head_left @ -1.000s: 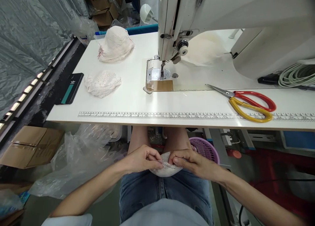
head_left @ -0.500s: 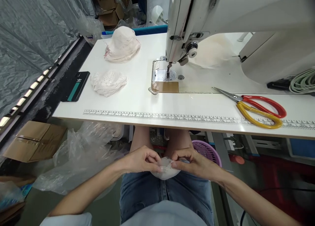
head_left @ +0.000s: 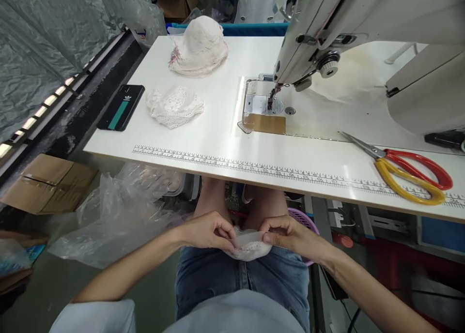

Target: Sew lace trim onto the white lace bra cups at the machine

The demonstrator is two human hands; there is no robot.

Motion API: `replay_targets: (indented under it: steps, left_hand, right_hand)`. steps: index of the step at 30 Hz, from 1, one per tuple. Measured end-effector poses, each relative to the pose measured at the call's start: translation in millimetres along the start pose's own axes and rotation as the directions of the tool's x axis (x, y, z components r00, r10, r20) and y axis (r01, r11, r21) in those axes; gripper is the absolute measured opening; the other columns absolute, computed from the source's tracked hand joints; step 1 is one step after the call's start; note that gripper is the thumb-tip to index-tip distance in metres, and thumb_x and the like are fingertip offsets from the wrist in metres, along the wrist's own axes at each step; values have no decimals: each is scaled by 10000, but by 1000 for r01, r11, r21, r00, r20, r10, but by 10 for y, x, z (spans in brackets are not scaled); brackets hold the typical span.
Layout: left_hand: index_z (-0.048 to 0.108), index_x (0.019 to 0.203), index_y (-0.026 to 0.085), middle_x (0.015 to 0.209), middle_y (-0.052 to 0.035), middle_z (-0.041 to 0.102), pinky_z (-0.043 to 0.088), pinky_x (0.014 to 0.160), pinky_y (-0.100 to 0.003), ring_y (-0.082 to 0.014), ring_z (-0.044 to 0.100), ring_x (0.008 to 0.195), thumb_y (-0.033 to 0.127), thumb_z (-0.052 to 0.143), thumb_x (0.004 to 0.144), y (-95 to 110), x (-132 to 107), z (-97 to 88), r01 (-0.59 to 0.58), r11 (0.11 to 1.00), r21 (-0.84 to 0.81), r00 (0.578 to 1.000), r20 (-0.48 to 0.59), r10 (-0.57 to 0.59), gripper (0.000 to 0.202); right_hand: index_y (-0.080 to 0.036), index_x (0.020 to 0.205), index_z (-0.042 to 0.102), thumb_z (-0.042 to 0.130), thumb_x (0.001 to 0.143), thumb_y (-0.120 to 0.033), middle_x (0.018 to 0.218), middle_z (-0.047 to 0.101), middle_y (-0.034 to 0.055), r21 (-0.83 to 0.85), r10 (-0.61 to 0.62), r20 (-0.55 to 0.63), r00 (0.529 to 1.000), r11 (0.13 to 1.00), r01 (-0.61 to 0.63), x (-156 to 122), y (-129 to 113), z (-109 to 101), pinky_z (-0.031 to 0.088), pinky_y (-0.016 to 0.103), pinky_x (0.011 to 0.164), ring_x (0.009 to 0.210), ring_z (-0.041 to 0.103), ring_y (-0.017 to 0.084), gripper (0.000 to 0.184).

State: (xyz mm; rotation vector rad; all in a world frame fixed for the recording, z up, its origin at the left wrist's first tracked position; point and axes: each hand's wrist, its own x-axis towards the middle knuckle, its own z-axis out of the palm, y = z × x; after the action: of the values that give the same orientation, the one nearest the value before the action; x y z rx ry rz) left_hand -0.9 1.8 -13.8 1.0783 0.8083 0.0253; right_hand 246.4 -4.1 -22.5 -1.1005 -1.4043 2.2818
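- White cloth: below table's near edge.
- I see left hand and right hand pinching opposite sides, probably spreading it.
- Scissors: table's right, presumably for reach.

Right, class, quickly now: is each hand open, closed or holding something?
Left hand: closed, pinching one side of the white fabric piece.
Right hand: closed, pinching its other side.

The held piece is thin, sheer cloth; the crumpled piece is openwork lace. The tabletop is smooth and glossy, the needle plate shiny metal. The scissors have metal blades and glossy, plastic-looking handles; the carton is matt cardboard, the bag crinkled clear plastic
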Motion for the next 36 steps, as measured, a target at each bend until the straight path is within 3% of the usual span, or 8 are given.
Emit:
replay_targets:
  steps: [13,21,28,36]
  left_hand:
    - [727,897,155,755,-39,718,495,683,-207,-136,649,700,348,729,678,19,9,-51,30,997,-66,1000,-7,-30,292]
    - [712,943,148,824,-41,717,497,725,-223,-142,647,736,355,771,626,-33,69,-14,-50,990,-130,998,31,54,383]
    - [743,825,129,676,-26,704,496,655,-209,-123,622,626,345,777,606,-11,157,87,-53,984,-169,998,-51,45,309]
    - [736,869,147,750,-40,723,505,687,-206,-140,654,698,350,770,626,-65,75,-51,-12,996,-87,1000,21,13,319]
  right_hand:
    - [-165,767,646,650,737,-520,740,614,21,-43,54,-86,995,997,-58,-21,86,-78,449,271,670,707,558,147,356]
    - [-149,754,639,653,772,-445,699,578,1,51,8,-50,999,999,-5,37,90,8,383,230,600,646,502,109,297]
    - [-137,711,628,667,761,-449,648,546,-6,67,-3,-75,997,998,8,48,135,9,328,219,545,594,446,96,318]
    - [-157,737,636,658,773,-436,685,582,9,141,-29,-112,993,989,45,2,215,-111,403,248,619,648,515,123,282]
